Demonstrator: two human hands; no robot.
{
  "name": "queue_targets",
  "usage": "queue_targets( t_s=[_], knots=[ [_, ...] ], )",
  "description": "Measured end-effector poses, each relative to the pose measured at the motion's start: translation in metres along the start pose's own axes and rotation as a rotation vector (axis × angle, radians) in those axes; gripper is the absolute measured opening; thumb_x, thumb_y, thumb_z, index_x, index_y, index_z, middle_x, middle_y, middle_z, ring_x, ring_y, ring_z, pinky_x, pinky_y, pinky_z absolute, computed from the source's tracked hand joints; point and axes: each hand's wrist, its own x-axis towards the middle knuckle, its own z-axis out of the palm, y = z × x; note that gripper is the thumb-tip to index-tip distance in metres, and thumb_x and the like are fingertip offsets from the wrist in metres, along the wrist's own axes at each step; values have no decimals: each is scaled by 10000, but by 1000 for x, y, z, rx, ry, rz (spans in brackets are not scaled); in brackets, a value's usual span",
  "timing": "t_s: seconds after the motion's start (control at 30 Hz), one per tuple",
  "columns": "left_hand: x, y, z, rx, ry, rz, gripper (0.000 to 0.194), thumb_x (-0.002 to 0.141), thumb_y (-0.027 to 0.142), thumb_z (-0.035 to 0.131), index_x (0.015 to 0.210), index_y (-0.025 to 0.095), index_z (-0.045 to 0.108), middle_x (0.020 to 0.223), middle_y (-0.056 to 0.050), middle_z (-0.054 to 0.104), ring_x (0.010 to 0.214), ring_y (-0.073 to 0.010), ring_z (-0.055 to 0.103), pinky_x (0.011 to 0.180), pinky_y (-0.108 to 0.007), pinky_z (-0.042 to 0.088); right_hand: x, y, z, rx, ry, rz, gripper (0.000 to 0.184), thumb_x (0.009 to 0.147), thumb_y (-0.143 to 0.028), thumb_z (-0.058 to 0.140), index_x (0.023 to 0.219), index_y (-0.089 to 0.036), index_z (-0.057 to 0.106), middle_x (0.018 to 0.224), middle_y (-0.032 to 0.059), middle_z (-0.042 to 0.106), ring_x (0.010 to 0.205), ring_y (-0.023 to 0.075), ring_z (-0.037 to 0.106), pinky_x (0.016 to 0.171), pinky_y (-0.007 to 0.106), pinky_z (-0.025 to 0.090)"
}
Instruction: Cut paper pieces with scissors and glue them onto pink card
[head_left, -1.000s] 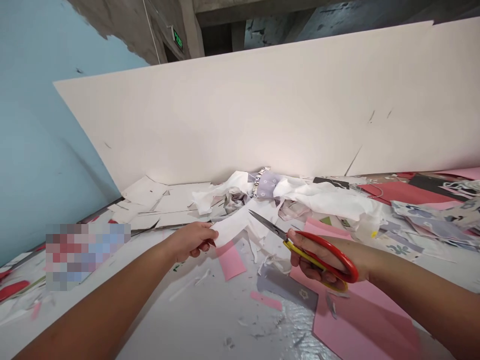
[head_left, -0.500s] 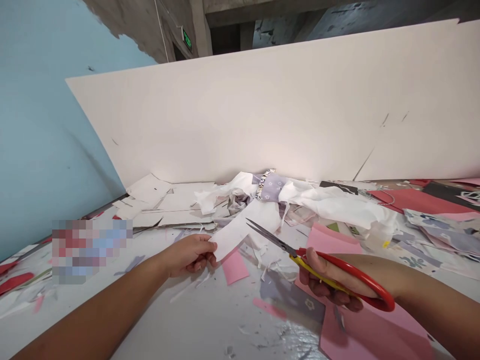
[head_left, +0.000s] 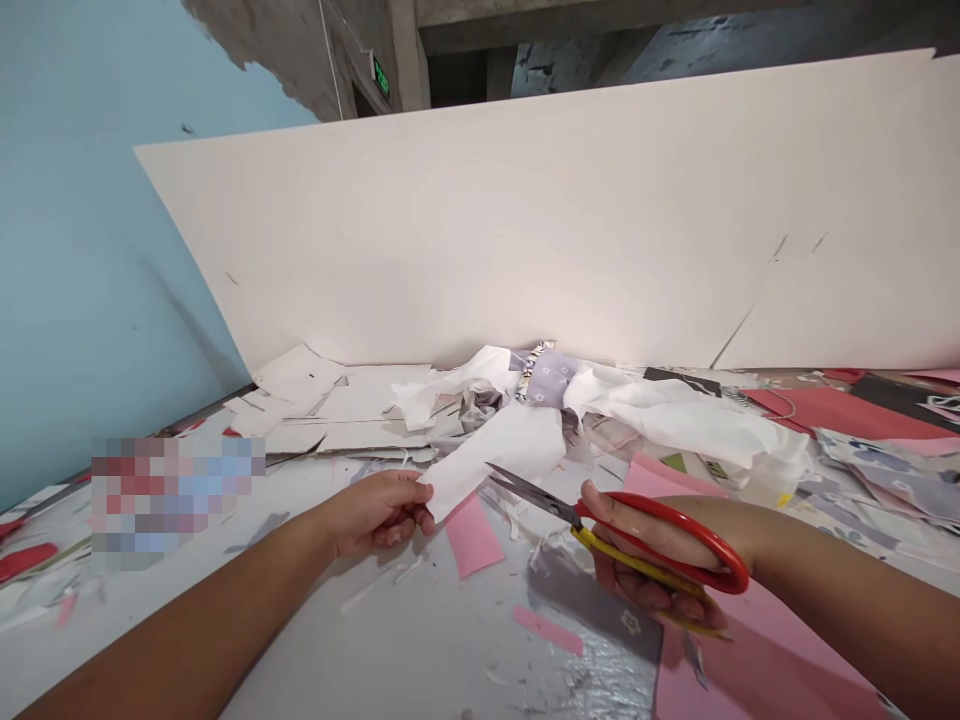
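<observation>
My left hand pinches the near end of a strip of white paper between thumb and fingers. The strip runs away to the right, toward a purple flowered piece with a patterned band. My right hand is wrapped round scissors with one red and one yellow handle. Their blades are slightly parted, and the tips lie at the strip's right edge; whether they touch it I cannot tell. Below the strip a small pink paper piece rests on the table.
A tall white board stands across the back, beside a blue wall. Flat white cardboard lies at the back left. Crumpled white sheets, red paper and pink paper lie to the right, among scraps.
My right hand has shifted left with the scissors, and their blades have opened a little. The left hand keeps its hold on the white strip, almost unmoved.
</observation>
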Motion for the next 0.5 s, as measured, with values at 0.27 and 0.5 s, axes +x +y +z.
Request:
queue_targets(
  t_s=[0.27,0.5],
  knots=[
    [2,-2,-5,-28,-19,-15,231,708,306,563,630,170,393,573,-39,628,308,-22,317,343,-171,186,6,-4,-4,-3,2,-3,850,601,-851,63,664,-138,521,414,-19,425,270,78,390,238,176,286],
    [3,-4,-7,-52,-24,-13,244,694,329,576,625,168,407,549,-32,622,298,-23,319,338,-167,192,4,-11,0,-20,88,-61,861,612,-847,80,704,-114,522,447,-12,442,292,66,392,258,180,332]
  ],
)
